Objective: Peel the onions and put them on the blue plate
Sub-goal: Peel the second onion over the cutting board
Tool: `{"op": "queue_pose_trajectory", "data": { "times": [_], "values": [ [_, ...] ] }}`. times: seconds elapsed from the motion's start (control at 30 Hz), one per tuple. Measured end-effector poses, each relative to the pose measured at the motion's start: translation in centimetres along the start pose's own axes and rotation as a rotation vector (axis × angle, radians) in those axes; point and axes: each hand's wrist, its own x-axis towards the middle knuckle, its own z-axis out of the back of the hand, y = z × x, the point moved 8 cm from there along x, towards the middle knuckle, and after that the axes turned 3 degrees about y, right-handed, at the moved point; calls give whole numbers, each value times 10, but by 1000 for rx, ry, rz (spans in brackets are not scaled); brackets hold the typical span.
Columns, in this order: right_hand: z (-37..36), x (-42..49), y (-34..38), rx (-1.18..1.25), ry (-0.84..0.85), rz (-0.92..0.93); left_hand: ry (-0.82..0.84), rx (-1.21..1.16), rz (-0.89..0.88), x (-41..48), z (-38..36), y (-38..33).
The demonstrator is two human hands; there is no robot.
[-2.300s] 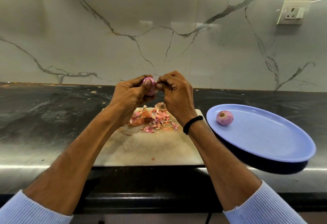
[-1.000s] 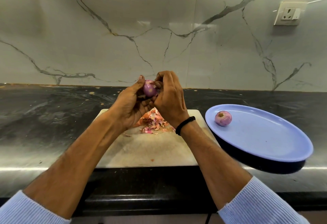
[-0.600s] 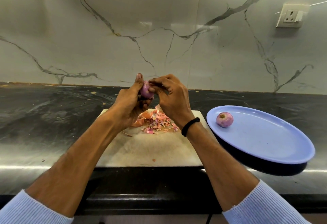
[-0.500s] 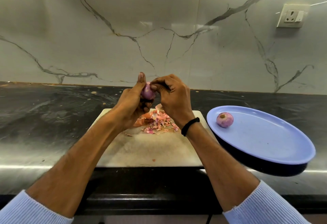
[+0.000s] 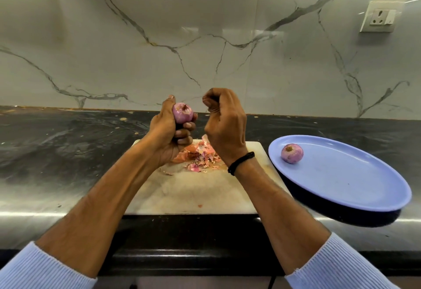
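One marble-backed black counter [image 5: 68, 152]; left fingers [image 5: 188, 126] grip onion [image 5: 182, 113]; right fingers [image 5: 213, 104] curled, hold unclear.

Between the left hand's [image 5: 167, 134] onion [image 5: 182, 113] and the blue plate [image 5: 341, 179] stands only the right hand [image 5: 224, 129]. The plate is mostly bare — one peeled onion [image 5: 291, 153] near its far-left rim. Skins [image 5: 201, 155] litter the chopping board's [image 5: 193, 194] far half.
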Motion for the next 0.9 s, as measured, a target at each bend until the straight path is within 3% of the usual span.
{"op": "queue_pose_trajectory", "data": {
  "times": [0.4,0.5,0.9],
  "values": [
    [-2,-3,-27,-97,111,-108,-161,229,-168,1,13,-10],
    [-6,-2,-21,-81,148,-61,-179,276,-185,2,15,-12],
    [-21,-8,-6,-63,239,111,-63,421,-181,3,9,-8]
  ]
}}
